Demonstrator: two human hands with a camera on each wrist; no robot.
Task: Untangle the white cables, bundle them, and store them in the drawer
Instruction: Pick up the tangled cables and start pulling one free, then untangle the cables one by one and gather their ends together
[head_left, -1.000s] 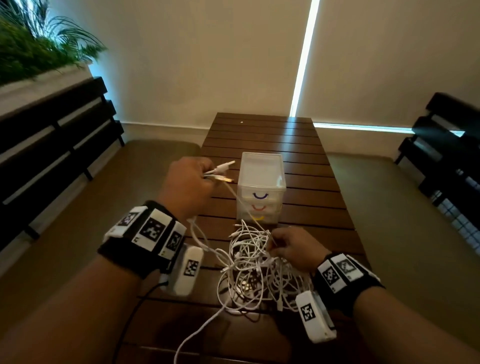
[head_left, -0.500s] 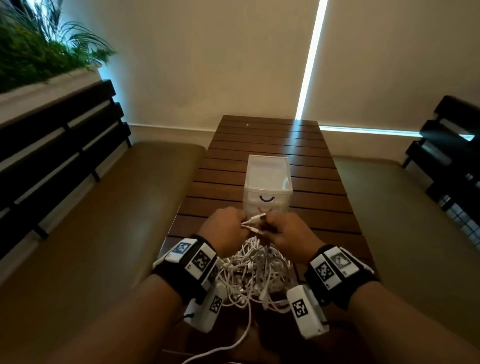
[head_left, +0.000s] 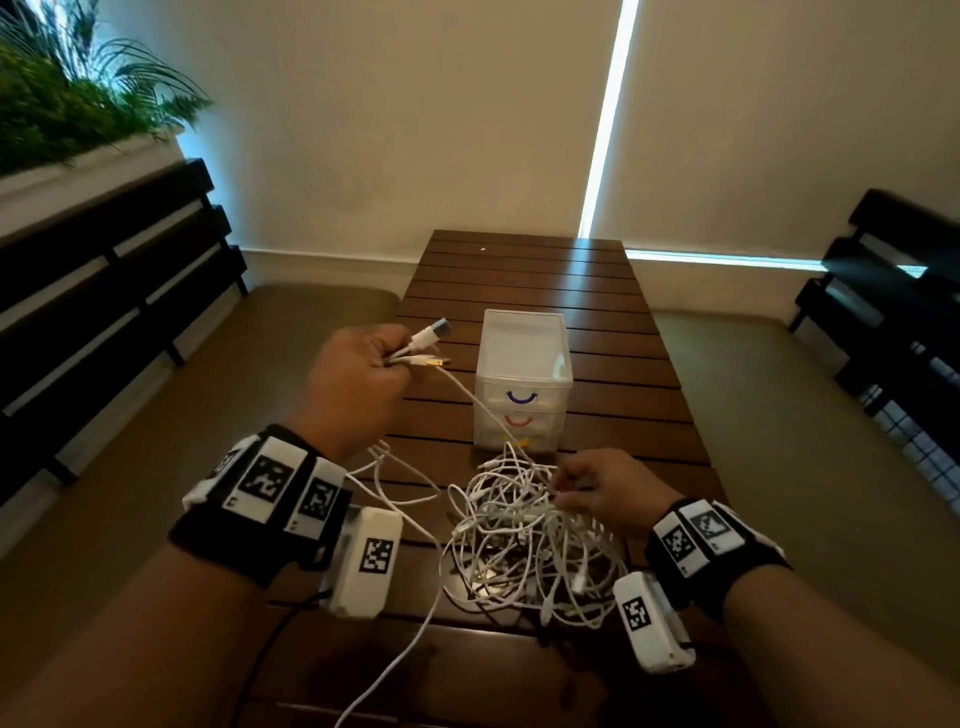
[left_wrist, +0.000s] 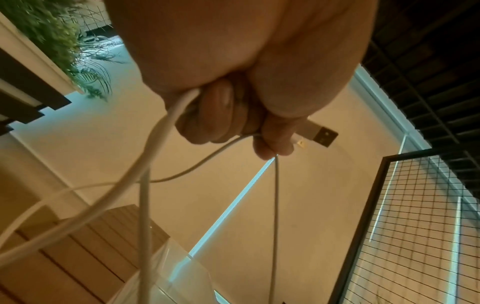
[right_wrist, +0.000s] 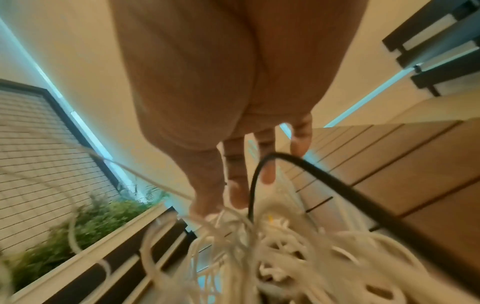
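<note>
White cables (head_left: 524, 540): a tangled heap lay on the slatted wooden table (head_left: 613, 332) near its near edge, just in front of the clear drawer unit (head_left: 522, 379), which stood at the middle of the surface with all drawers closed. Left hand (head_left: 358, 384): raised over the table's left edge, fingers curled tight round several cable ends, USB plugs (left_wrist: 318, 133) protruding, strands trailing down to the heap. Right hand (head_left: 602, 491): at the heap's right side, fingertips (right_wrist: 237, 197) pinching strands of it.
</note>
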